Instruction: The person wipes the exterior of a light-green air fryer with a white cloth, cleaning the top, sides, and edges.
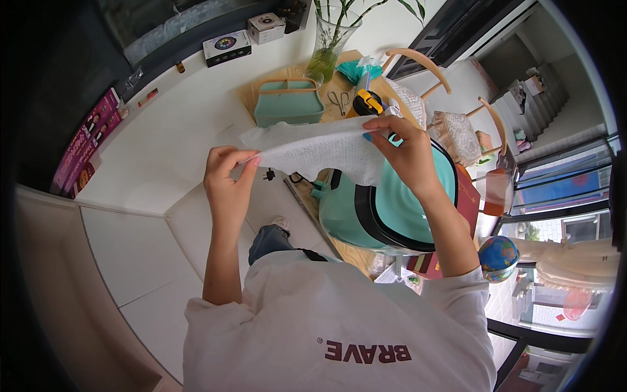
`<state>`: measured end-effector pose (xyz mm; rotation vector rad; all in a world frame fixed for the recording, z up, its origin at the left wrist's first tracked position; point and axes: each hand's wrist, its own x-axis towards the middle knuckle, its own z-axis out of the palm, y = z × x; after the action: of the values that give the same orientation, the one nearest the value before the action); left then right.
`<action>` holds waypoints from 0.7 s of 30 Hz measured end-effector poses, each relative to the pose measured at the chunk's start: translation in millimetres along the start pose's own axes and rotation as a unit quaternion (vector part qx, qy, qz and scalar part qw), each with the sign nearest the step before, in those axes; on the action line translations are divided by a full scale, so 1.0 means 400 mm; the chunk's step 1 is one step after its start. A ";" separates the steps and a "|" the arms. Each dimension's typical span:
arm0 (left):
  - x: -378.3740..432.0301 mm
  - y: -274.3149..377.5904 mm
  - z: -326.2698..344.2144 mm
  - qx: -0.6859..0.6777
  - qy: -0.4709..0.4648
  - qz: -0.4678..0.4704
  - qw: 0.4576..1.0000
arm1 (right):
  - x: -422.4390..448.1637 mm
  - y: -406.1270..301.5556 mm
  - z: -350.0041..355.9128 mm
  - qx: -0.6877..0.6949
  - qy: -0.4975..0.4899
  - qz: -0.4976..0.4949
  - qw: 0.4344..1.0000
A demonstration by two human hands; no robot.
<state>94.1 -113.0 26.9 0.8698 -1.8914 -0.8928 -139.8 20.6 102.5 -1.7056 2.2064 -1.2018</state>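
A thin white textured cloth or wipe [318, 152] is stretched between my two hands in the air. My left hand [230, 171] pinches its left end between thumb and fingers. Its upper right edge is pinched by my right hand [404, 152], which is partly over a mint-green appliance [343, 210] with a black band and a round-cornered lid. The appliance stands on a wooden table [352, 252]. Beyond the cloth are a mint-green basket [289, 105] with a wooden handle, scissors [339, 102] and a black-and-yellow lidded container [367, 102]. A black plug [268, 174] shows just below the cloth.
A glass vase [328, 44] with green stalks stands at the table's far end, near a teal bag [357, 71]. Wooden chairs [458, 134] are at the right, and a globe [498, 257] is beside my right elbow. Boxes [227, 47] line the ledge at upper left.
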 end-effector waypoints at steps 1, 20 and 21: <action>0.006 -0.003 0.000 0.039 0.035 0.037 0.998 | 0.015 -0.004 0.003 -0.030 0.008 -0.018 0.999; -0.145 -0.033 0.347 -0.239 -0.110 0.210 0.942 | 0.043 0.101 -0.032 -0.062 -0.243 -0.137 0.958; -0.133 -0.025 0.372 -0.230 -0.100 0.230 0.940 | 0.039 0.107 -0.037 -0.062 -0.252 -0.121 0.958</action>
<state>-14.8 -37.6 -59.6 0.0489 -1.8289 -1.0870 -186.2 17.2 91.4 -2.0899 1.8348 -0.5715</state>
